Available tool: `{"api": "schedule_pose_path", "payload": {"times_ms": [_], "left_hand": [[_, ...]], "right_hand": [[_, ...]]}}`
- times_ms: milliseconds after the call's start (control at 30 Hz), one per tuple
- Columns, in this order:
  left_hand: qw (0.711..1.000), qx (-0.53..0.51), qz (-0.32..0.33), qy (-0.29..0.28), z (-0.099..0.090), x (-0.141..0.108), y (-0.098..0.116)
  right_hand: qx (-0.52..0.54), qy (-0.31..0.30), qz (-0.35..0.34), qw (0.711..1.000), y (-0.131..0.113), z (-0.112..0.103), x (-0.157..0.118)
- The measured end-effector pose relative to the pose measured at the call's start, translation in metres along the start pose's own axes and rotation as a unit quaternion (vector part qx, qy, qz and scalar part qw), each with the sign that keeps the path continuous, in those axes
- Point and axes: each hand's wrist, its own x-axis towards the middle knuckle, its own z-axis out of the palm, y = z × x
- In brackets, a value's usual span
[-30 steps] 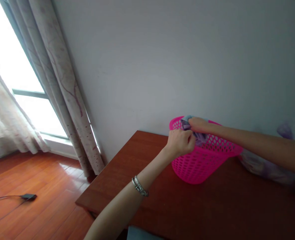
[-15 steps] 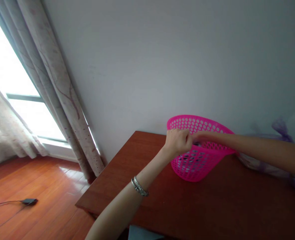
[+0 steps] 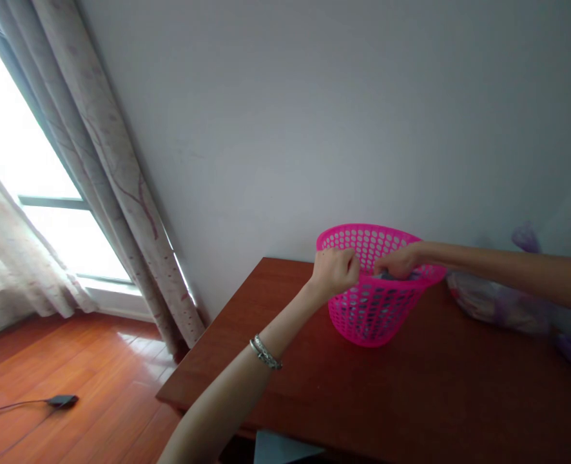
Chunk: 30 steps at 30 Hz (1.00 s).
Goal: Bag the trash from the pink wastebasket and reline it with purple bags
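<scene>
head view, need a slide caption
Left hand at the rim of a pink perforated plastic basket on a wooden table, right hand inside its mouth

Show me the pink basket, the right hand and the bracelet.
pink plastic basket (image 3: 375, 319), head view, perforated side wall
right hand (image 3: 399, 262), head view, back of the hand
silver bracelet (image 3: 265, 352), head view, middle of the band
</scene>
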Motion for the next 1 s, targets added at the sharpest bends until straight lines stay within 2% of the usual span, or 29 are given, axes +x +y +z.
{"api": "schedule_pose_path", "payload": {"times_ms": [67, 133, 300, 433, 567, 633, 700, 767, 800, 867, 933, 1000], "left_hand": [[1.000, -0.001, 0.001, -0.004, -0.003, 0.000, -0.003], [1.000, -0.005, 0.001, -0.011, -0.008, -0.001, -0.003], [0.999, -0.021, -0.001, -0.040, -0.022, -0.005, 0.006], [0.995, -0.033, 0.003, -0.091, -0.030, 0.000, 0.014], [0.994, -0.009, 0.000, -0.105, -0.031, 0.026, 0.009], [0.995, 0.046, -0.015, -0.085, -0.027, 0.047, 0.000], [0.987, 0.129, -0.036, -0.090, -0.020, 0.069, -0.011], [0.967, 0.171, -0.051, -0.179, -0.010, 0.090, -0.023], [0.955, 0.175, -0.050, -0.234, -0.005, 0.099, -0.029], [0.935, 0.175, -0.035, -0.308, 0.005, 0.113, -0.038], [0.929, 0.187, -0.021, -0.320, 0.012, 0.123, -0.045], [0.925, 0.194, -0.022, -0.325, 0.016, 0.128, -0.051]], "right_hand": [[-0.062, -0.041, 0.018, 0.997, 0.011, -0.010, -0.002], [-0.132, -0.009, -0.002, 0.991, 0.019, -0.020, -0.006], [-0.234, 0.044, -0.120, 0.964, 0.027, -0.030, -0.012], [-0.237, 0.062, -0.166, 0.955, 0.033, -0.023, -0.003], [-0.214, 0.057, -0.193, 0.956, 0.040, -0.012, 0.009], [-0.264, 0.065, -0.247, 0.930, 0.041, -0.009, 0.012], [-0.342, 0.077, -0.329, 0.877, 0.039, -0.008, 0.015], [-0.387, 0.089, -0.381, 0.835, 0.033, -0.009, 0.020], [-0.392, 0.093, -0.388, 0.829, 0.030, -0.009, 0.023], [-0.381, 0.090, -0.388, 0.835, 0.022, -0.011, 0.032], [-0.359, 0.090, -0.375, 0.850, 0.018, -0.013, 0.042], [-0.316, 0.106, -0.332, 0.882, 0.018, -0.012, 0.050]]}}
